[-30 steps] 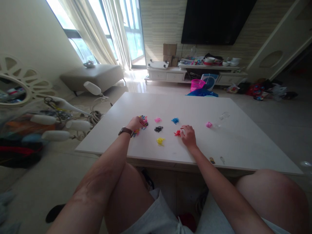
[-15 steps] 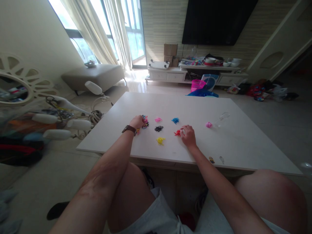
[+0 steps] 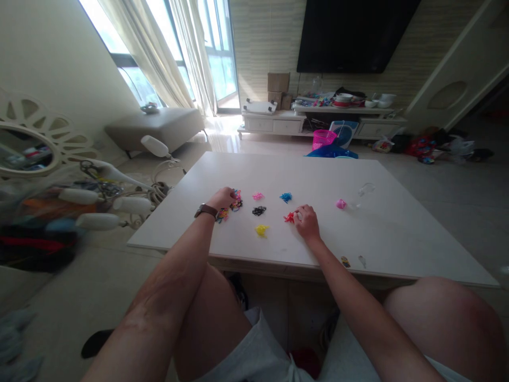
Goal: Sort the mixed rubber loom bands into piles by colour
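Left hand point(image 3: 221, 198), left of frame centre: fingers bent down at mixed-colour pile point(image 3: 237, 203), hiding part of it; fingertips obscured, so cannot tell grip. Pile shows right of and below hand. Mid-frame on bench point(image 3: 342, 175): pink pile point(image 3: 258, 196), black pile point(image 3: 259, 211), yellow pile point(image 3: 261, 230) (single pieces too small to make out). Right of these, blue pile point(image 3: 286, 197) above red pile point(image 3: 289, 217). Right hand point(image 3: 306, 220): fingers loosely curled, red pile at fingertips, partly covered; cannot tell whether anything is pinched.

Multicoloured heap point(image 3: 237, 202); red pile point(image 3: 289, 217); white table point(image 3: 326, 175).
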Tool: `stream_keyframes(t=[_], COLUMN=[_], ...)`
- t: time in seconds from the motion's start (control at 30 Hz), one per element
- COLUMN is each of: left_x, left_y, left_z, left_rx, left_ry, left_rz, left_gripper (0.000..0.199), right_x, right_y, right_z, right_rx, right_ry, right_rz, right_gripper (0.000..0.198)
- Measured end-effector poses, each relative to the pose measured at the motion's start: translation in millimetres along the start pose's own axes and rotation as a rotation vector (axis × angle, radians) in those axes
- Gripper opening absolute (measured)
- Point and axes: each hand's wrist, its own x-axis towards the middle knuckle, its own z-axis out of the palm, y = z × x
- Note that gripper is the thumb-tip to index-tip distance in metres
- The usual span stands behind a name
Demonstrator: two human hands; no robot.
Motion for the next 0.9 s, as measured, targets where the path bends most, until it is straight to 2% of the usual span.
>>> stream_keyframes(t=[0.3, 0.43, 0.7, 0.9], left_x=[1.6, -0.5, 1.9, 5.9], left_y=[-22.2, -19.4, -15.7, -11.2], left_z=[-1.6, 4.6, 23.1, 19.6], left_rx=[-0.035, -0.026, 0.014, 0.055], left_ry=[-0.067, -0.078, -0.020, -0.038], left_rz=[0.019, 0.028, 0.096, 0.018], left_gripper=[0.018, 0.016, 0.011, 0.011], right_x=[0.0, 0.2, 0.4, 0.4], right_y=[1.5, 1.0, 1.6, 1.5], right_z=[0.9, 0.0, 0.1, -0.2], right_rx=[0.012, 0.019, 0.011, 0.021], right_ry=[-0.003, -0.006, 0.007, 0.015], right_rz=[0.010, 0.005, 0.001, -0.004], right_gripper=[0.016, 0.016, 0.013, 0.014])
